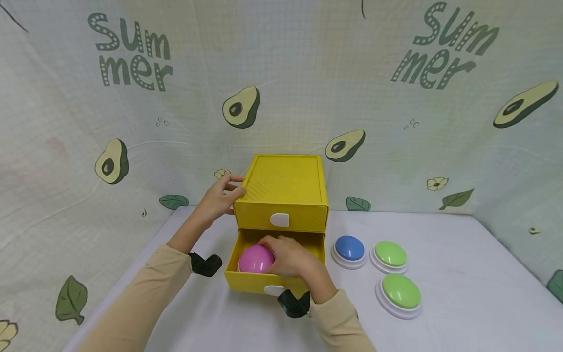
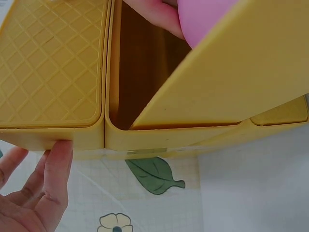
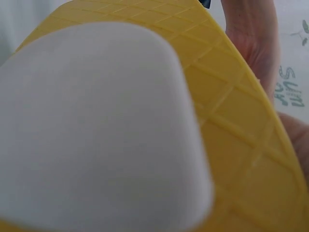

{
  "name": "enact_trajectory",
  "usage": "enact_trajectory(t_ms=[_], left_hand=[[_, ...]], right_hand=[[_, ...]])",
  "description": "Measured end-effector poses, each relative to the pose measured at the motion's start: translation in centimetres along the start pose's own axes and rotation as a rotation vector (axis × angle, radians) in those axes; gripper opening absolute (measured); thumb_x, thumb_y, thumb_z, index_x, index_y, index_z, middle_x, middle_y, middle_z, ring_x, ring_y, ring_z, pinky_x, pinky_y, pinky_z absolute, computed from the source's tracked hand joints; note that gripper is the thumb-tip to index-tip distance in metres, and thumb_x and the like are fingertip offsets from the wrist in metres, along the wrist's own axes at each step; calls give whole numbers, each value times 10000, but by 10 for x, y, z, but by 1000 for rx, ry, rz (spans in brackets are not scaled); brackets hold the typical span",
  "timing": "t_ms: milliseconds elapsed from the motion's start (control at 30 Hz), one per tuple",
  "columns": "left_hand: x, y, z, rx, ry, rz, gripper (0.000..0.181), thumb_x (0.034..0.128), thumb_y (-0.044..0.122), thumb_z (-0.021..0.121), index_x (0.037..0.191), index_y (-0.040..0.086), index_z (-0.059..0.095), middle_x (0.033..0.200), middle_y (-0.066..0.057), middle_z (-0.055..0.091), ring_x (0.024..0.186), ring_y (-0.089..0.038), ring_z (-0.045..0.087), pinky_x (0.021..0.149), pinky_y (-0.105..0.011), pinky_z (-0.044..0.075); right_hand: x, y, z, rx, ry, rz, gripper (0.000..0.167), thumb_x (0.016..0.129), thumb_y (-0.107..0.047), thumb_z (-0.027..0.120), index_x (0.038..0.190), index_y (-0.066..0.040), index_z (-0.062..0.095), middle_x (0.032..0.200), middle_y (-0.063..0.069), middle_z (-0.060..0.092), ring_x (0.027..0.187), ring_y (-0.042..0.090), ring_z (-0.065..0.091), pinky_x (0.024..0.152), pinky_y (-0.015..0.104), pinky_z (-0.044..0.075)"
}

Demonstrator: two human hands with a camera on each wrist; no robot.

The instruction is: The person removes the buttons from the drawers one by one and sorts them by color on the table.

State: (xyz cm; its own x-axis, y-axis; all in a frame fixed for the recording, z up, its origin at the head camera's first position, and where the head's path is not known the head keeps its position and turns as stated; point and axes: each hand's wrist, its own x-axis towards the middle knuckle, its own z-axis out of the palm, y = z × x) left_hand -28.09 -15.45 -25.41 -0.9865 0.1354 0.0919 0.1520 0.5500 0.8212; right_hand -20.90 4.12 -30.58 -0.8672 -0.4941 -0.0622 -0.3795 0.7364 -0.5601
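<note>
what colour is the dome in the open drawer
The dome is pink, showing best in the head view.

And there it was, the glossy pink dome (image 1: 255,259), pale-edged at its base, sitting at the left of the pulled-out lower drawer (image 1: 246,282), with the right hand (image 1: 288,255) gripping its right side! The yellow cabinet (image 1: 286,178) stood upright, its upper drawer (image 1: 257,216) closed, a rounded white tab (image 1: 279,220) on that crisscross-ridged front and another white tab (image 1: 273,290) on the open one below. Over on the cabinet's left side, the left hand's (image 1: 218,197) fingers pressed against the wall!
</note>
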Motion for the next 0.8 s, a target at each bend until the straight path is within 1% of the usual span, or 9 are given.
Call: enact_trajectory(t_ms=[233,400,600,800], left_hand=[[0,-1,0,3,-1,2,436,948,316,493,1335,134,406,1277,-192,477,1032,-348,579,767,-403,564],[0,0,1,8,2,-6,428,944,325,495,1330,160,410,1272,-175,485,1022,-343,582,751,-393,567],[0,-1,1,9,1,0,432,945,325,496,1330,148,409,1279,-182,480,1028,-344,579,750,-388,567],[-1,0,1,4,0,3,432,949,315,495,1333,138,408,1277,-186,478,1030,-342,578,757,-392,566]], right_hand=[[1,-1,0,-33,21,20,530,733,-265,772,1206,-150,562,1067,47,600,976,209,519,864,408,486],[1,-1,1,-41,44,19,553,720,-285,784,1201,-122,565,1052,44,625,933,205,553,831,394,508],[0,-1,1,-34,70,33,572,712,-308,789,1196,-106,561,1048,63,628,929,228,562,825,410,512],[-3,0,-1,-2,93,43,585,706,-324,793,1194,-104,558,1054,77,620,939,245,554,833,428,511]])
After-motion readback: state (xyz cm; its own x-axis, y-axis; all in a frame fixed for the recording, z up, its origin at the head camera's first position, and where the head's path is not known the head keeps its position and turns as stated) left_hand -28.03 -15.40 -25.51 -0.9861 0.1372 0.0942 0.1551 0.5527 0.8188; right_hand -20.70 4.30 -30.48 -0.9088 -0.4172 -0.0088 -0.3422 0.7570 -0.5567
